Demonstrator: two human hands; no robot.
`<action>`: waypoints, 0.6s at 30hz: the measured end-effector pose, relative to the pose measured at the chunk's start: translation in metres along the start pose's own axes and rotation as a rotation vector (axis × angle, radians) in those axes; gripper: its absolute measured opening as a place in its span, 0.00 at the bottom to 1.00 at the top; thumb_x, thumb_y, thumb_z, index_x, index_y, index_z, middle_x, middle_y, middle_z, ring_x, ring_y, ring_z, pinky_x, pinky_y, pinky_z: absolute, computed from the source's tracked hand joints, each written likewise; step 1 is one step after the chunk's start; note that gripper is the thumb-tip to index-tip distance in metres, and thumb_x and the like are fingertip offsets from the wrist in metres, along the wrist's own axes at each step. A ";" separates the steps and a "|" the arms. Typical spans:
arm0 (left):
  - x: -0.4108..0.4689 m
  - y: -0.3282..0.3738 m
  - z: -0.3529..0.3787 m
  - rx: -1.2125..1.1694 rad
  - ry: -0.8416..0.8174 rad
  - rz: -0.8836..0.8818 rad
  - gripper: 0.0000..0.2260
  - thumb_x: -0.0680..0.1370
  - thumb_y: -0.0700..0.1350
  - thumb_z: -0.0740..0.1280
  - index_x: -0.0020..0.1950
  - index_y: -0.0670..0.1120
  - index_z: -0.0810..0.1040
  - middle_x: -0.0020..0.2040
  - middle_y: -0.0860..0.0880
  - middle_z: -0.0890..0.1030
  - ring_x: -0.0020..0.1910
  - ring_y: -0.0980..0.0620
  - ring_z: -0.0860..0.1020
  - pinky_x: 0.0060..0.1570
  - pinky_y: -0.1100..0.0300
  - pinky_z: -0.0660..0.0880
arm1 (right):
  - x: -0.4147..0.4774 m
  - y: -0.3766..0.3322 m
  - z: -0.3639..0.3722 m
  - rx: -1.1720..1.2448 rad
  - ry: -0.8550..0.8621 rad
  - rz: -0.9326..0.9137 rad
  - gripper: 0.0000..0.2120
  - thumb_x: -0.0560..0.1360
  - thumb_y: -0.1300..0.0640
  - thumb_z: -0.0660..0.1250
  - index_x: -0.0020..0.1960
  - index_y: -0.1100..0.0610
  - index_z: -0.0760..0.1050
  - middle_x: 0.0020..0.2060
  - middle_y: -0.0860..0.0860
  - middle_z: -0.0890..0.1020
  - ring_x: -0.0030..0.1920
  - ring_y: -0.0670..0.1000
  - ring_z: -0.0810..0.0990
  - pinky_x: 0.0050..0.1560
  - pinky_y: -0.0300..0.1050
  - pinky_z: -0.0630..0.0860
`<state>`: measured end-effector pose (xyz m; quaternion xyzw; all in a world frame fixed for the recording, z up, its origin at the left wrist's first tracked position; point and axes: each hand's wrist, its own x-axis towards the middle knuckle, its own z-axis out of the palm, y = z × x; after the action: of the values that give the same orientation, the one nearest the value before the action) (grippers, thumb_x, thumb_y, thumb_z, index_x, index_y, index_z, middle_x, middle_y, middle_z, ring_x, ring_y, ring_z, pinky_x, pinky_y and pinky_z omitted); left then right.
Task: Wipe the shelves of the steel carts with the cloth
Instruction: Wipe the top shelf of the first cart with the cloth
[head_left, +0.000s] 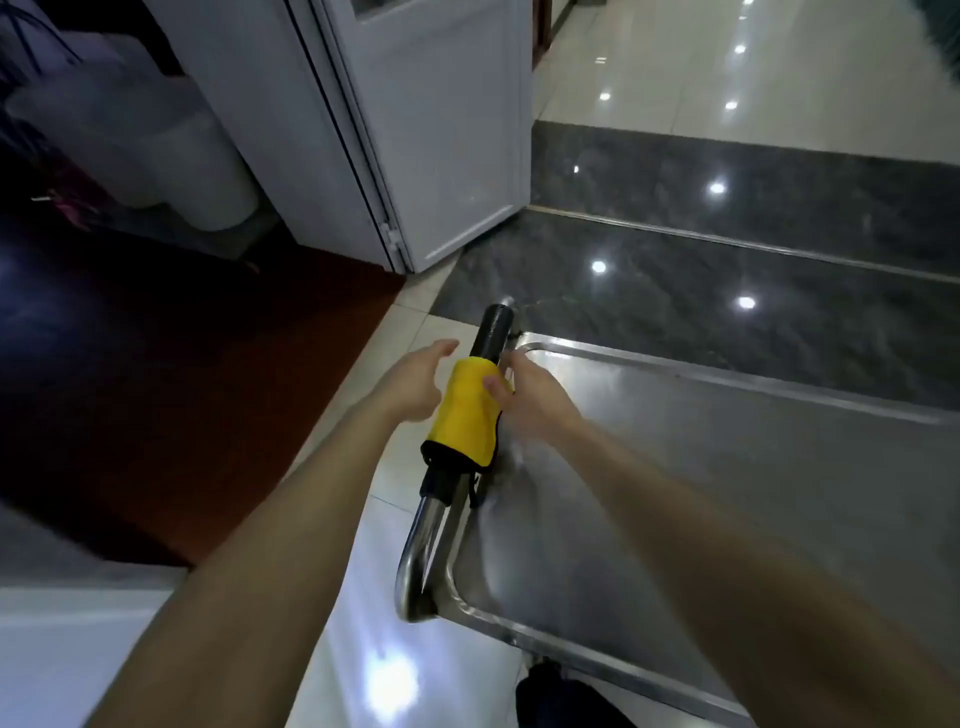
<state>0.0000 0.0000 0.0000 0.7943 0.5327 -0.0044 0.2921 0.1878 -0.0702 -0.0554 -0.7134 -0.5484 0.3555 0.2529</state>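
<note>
A yellow cloth (465, 415) with a dark edge hangs draped over the steel cart's push handle (493, 327), which has a black grip. The cart's top shelf (727, 467) is a shiny steel tray that fills the lower right of the view. My right hand (530, 392) pinches the upper right side of the cloth, thumb on the yellow fabric. My left hand (415, 382) hovers just left of the cloth with its fingers spread and relaxed, holding nothing.
A white door (441, 130) stands ajar ahead of the handle. A dark red mat (182, 389) lies on the floor to the left. A dark stone threshold (727, 270) runs past the cart's far edge, with pale tiles beyond.
</note>
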 end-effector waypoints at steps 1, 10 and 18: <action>0.006 -0.002 0.000 0.009 -0.049 0.004 0.42 0.77 0.25 0.62 0.87 0.52 0.60 0.83 0.49 0.69 0.80 0.44 0.70 0.75 0.50 0.71 | 0.005 0.001 0.003 0.041 -0.024 0.027 0.29 0.85 0.42 0.65 0.80 0.54 0.65 0.71 0.55 0.79 0.69 0.59 0.79 0.59 0.50 0.73; 0.006 -0.029 0.011 0.098 -0.001 0.047 0.18 0.84 0.45 0.70 0.75 0.49 0.77 0.66 0.44 0.77 0.68 0.42 0.76 0.69 0.43 0.76 | -0.014 -0.006 0.001 -0.018 0.101 0.065 0.20 0.79 0.42 0.74 0.64 0.53 0.78 0.50 0.48 0.79 0.50 0.52 0.78 0.39 0.40 0.67; -0.057 -0.018 -0.013 0.076 0.228 0.368 0.05 0.86 0.49 0.67 0.61 0.51 0.75 0.54 0.48 0.82 0.54 0.44 0.80 0.55 0.45 0.78 | -0.119 -0.033 -0.019 0.020 0.329 -0.103 0.10 0.81 0.52 0.72 0.61 0.49 0.79 0.56 0.49 0.79 0.56 0.53 0.77 0.52 0.48 0.71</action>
<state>-0.0435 -0.0374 0.0205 0.8838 0.4080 0.1188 0.1958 0.1657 -0.1750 0.0079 -0.7303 -0.5318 0.2260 0.3643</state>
